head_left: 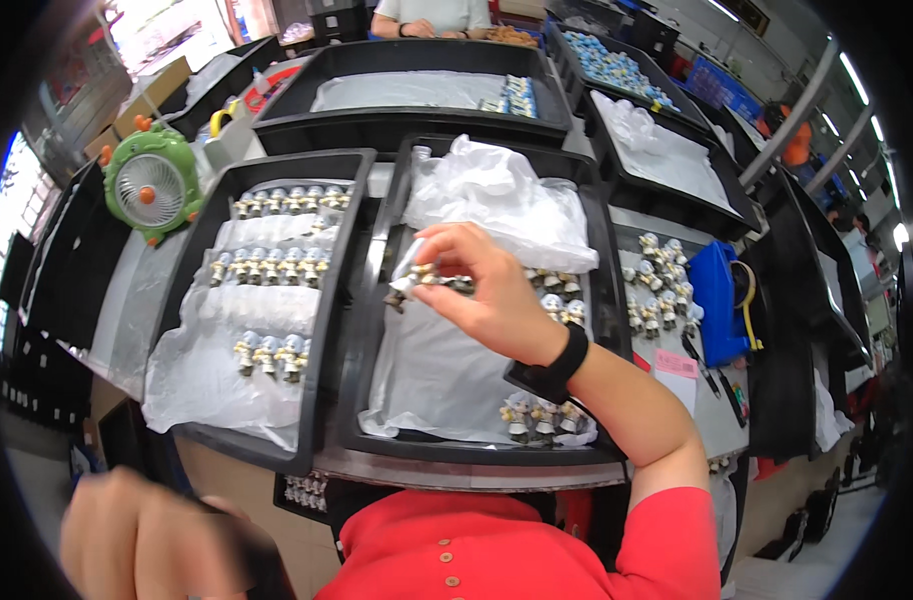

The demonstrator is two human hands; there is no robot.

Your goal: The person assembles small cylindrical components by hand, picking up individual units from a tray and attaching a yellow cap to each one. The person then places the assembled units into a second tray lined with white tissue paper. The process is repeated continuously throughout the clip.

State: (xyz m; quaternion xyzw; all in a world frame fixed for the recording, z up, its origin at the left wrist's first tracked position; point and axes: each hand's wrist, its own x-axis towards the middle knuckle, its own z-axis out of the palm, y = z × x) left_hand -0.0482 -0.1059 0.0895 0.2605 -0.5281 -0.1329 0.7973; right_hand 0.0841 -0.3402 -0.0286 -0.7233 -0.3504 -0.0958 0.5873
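fingers of the right hand (487, 295) pinch a small silver-and-brass figurine (424, 277), pale-topped with a darker base, held tilted above the middle black plastic tray (377, 300) lined with clear plastic sheet. more such figurines stand along that tray's near right corner (542, 418). the left hand (147, 535), blurred at the worktop's near edge, seems closed around something dark; what it is i cannot tell.

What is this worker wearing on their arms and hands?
The hands are bare, with no gloves. The right hand has a black band like a watch strap round the wrist, and a short red sleeve covers the upper arm. The left hand is blurred at the lower edge; nothing worn on it can be made out.
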